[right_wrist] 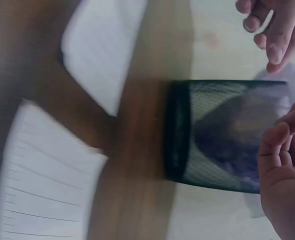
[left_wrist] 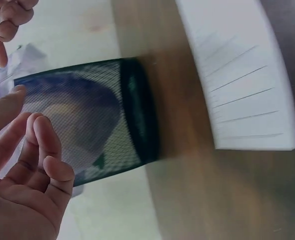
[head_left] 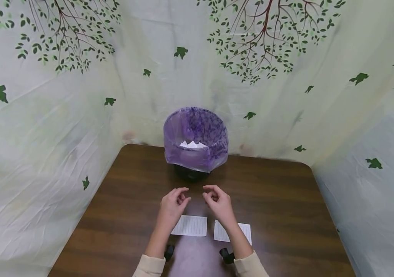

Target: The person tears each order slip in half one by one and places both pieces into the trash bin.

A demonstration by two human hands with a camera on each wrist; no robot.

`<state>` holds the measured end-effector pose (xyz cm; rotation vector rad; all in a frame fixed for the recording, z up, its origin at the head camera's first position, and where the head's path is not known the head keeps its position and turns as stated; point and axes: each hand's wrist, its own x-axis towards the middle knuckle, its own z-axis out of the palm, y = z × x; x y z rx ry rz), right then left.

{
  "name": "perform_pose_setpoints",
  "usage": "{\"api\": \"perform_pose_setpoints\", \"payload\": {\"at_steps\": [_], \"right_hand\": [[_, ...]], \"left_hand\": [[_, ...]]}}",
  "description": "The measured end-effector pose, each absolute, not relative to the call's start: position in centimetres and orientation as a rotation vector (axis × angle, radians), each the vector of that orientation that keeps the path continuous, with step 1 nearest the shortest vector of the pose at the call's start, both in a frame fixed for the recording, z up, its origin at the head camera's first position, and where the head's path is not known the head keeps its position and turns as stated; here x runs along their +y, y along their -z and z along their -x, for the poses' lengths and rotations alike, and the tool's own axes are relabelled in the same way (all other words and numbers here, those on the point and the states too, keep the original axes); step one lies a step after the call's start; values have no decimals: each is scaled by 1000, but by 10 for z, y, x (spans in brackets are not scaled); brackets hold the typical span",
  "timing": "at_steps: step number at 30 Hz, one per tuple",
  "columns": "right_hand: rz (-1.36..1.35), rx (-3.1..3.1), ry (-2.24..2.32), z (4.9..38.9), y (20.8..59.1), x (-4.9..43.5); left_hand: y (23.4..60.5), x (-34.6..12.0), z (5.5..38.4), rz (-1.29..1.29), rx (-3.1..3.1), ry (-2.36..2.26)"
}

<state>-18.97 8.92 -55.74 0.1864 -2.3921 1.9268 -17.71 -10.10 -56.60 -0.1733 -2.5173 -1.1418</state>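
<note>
My left hand (head_left: pixel 173 207) and right hand (head_left: pixel 220 205) hover over the table in front of a mesh bin (head_left: pixel 191 174) with a purple plastic liner (head_left: pixel 197 159). Neither hand holds anything. Their fingers are loosely bent, thumbs apart from forefingers, and a gap separates the two hands. Below them lie two pieces of lined white paper: a left one (head_left: pixel 191 226) and a right one (head_left: pixel 221 232), partly covered by my right forearm. White paper pieces (head_left: pixel 192 145) show inside the bin. In the left wrist view, the bin's dark mesh wall (left_wrist: pixel 130 105) stands beyond my left fingers.
The brown wooden table (head_left: pixel 273 200) reaches back to a pale curtain (head_left: pixel 269 134) printed with leaves and branches, which also hangs at both sides. At the front, a greyish pale patch (head_left: pixel 198 256) lies between my forearms. Dark wrist devices (head_left: pixel 226 256) are strapped near the sleeves.
</note>
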Motion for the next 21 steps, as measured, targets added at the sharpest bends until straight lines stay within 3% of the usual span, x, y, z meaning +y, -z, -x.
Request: {"api": "perform_pose_setpoints", "payload": {"at_steps": [21], "right_hand": [[-297, -2760, -1734, 164, 628, 74]], "left_hand": [[620, -100, 156, 33, -2933, 1030]]}}
